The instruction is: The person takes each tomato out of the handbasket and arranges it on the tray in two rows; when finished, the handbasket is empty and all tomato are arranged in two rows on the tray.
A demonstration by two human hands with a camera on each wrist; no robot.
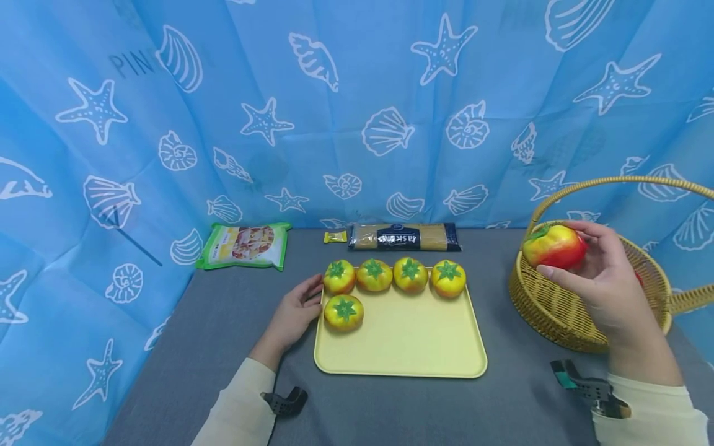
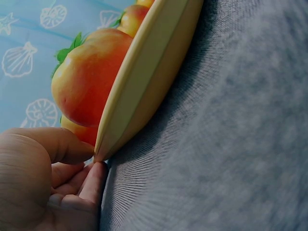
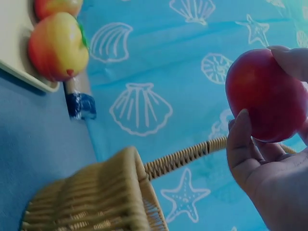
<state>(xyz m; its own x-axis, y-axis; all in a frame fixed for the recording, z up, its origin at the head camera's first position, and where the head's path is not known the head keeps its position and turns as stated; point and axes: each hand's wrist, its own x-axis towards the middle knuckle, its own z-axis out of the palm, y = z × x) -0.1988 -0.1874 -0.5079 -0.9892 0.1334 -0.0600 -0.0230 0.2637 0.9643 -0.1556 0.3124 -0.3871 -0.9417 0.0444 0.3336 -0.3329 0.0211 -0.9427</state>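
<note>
Right of the tray [image 1: 401, 341], right hand [image 1: 610, 290] is holding a fruit [image 1: 554, 248], ideally clearing the basket [image 1: 537, 313]; left hand [image 1: 297, 313] is pinching the tray.

i take the tray [image 1: 413, 341] as reference. its front-right interior admits a hand from above. four fruits [image 1: 409, 274] obstruct its rear edge; a fifth fruit [image 1: 343, 312] stands before the leftmost. the left hand [image 1: 295, 313] obstructs its left rim. right of the tray, a table strip [image 1: 496, 337] gives me passage to the basket [image 1: 535, 303], where the right hand [image 1: 610, 279] and an arched handle [image 1: 613, 179] obstruct the opening. behind the tray, a long pack [image 1: 404, 237] obstructs.
</note>
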